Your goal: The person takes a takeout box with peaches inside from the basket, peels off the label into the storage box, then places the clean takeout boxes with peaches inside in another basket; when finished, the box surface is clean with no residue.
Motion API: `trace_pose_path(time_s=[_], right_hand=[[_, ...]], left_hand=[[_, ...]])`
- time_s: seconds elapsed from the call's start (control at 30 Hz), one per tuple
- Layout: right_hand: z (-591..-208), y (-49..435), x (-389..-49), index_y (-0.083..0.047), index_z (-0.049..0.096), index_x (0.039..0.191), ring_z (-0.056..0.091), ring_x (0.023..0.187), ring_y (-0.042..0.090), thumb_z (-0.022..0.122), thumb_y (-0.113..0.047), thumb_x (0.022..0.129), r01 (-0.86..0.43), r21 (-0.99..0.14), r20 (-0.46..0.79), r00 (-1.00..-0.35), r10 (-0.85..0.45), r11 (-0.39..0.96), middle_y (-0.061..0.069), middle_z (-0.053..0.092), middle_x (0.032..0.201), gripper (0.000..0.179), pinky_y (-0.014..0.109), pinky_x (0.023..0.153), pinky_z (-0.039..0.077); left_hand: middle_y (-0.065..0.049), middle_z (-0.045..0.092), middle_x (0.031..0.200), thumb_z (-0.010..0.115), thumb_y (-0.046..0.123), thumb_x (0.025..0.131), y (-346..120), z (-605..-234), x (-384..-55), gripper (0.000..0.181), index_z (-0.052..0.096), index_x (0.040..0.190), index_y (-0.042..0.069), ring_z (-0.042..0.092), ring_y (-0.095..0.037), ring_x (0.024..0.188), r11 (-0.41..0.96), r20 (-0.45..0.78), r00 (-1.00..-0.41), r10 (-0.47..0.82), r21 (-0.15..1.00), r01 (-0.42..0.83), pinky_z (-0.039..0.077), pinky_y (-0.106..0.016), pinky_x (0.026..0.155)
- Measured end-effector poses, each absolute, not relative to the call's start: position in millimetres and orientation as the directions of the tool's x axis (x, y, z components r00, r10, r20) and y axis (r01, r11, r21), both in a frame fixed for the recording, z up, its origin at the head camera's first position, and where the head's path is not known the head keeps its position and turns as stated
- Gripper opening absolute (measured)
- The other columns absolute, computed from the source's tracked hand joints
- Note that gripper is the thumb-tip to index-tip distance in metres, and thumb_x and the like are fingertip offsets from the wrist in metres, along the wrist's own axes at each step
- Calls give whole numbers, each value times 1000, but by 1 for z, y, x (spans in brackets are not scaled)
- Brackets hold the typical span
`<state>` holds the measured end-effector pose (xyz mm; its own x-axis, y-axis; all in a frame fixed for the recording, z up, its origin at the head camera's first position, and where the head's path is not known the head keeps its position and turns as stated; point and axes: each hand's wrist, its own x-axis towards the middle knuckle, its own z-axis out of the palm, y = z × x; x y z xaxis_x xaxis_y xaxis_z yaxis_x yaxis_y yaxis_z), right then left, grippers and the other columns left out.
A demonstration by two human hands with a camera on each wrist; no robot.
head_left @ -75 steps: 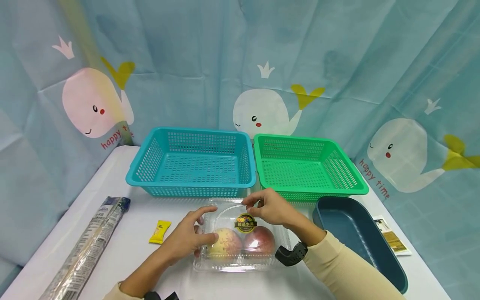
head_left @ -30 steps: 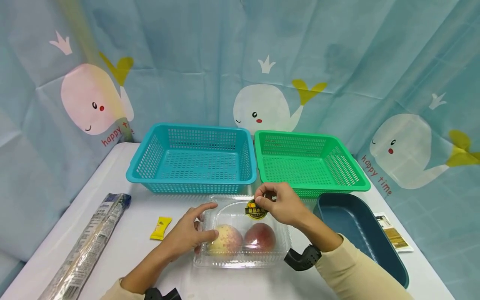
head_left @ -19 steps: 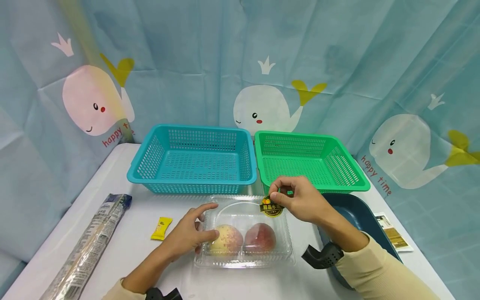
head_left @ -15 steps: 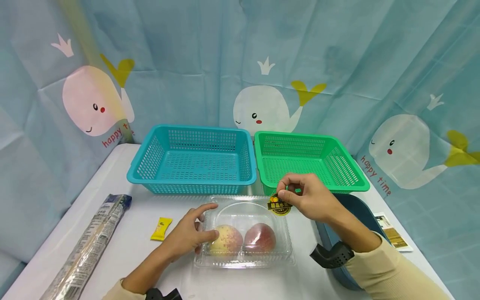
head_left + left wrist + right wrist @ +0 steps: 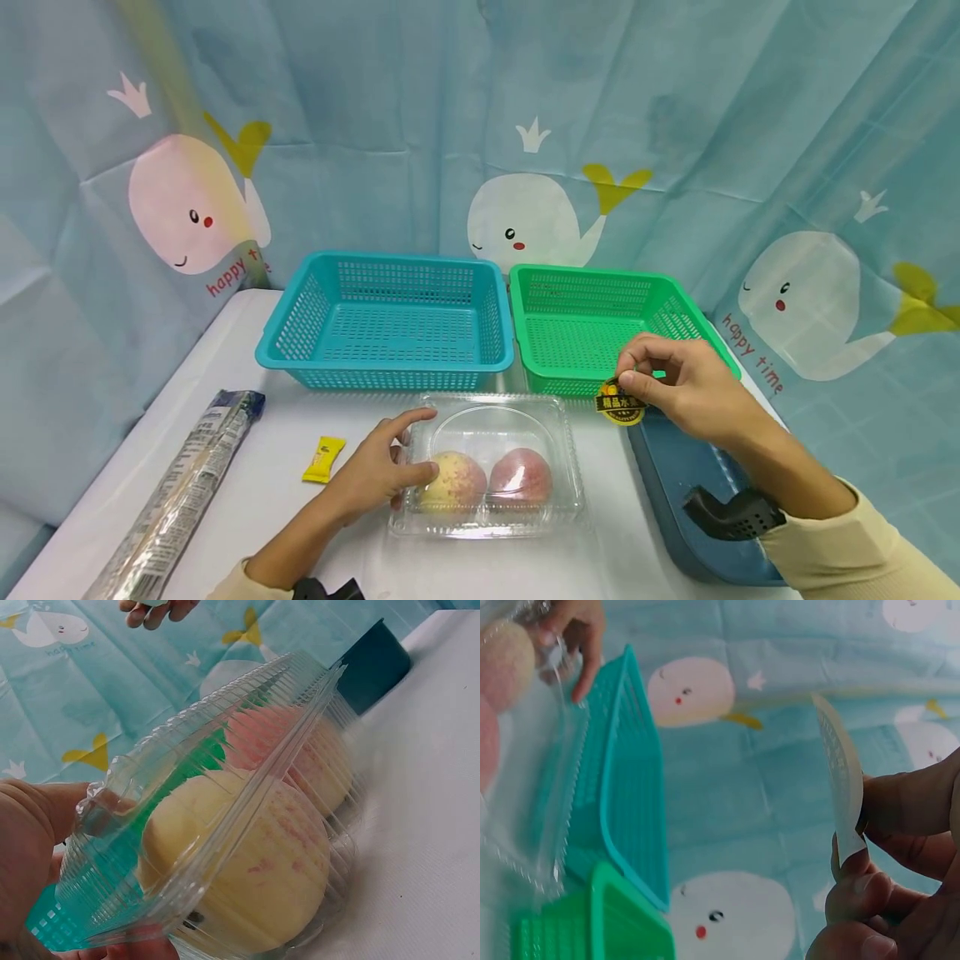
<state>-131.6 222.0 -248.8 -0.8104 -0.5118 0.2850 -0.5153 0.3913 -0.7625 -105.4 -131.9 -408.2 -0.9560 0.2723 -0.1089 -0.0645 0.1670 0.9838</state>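
Observation:
A clear plastic clamshell box (image 5: 498, 425) sits on the white table with two peaches inside, a yellowish peach (image 5: 459, 482) on the left and a redder peach (image 5: 521, 477) on the right. My left hand (image 5: 375, 468) grips the box's left side; in the left wrist view the thumb bears on the lid and fingertips show below. Off to the right, my right hand (image 5: 690, 387) pinches a round black-and-gold sticker (image 5: 619, 405) between thumb and forefinger, above the dark blue bin's near left part. The right wrist view shows the sticker's pale back (image 5: 841, 765), slightly curled.
Behind the box stand a blue basket (image 5: 386, 377) and a green basket (image 5: 570, 386), side by side. A dark blue bin (image 5: 675, 492) lies under the right forearm. On the left are a small yellow packet (image 5: 324, 459) and a long silvery packet (image 5: 180, 483).
The right hand has peeled the sticker off the lid and carried it rightward, clear of the box. The left hand has kept its hold, and the box has stayed in place.

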Motion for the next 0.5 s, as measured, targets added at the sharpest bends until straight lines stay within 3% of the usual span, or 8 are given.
trace_pose_path(time_s=[0.27,0.5], right_hand=[[-246,253,-130,-2,64,90,52,77,17,60,13,89,-562,-724,348,-798,-491,400,9,54,86,16,25,62,47],[-254,278,-132,0,63,93,51,75,17,57,12,91,-553,-715,338,-809,-481,427,10,54,87,13,29,57,43]], left_hand=[[-19,33,121,78,11,79,-132,-408,-105,71,46,143,14,45,-23,62,168,-111,-956,273,984,-66,44,-32,37],[-19,33,121,78,10,79,-131,-409,-105,72,46,143,14,45,-22,61,170,-111,-957,267,983,-66,44,-32,37]])
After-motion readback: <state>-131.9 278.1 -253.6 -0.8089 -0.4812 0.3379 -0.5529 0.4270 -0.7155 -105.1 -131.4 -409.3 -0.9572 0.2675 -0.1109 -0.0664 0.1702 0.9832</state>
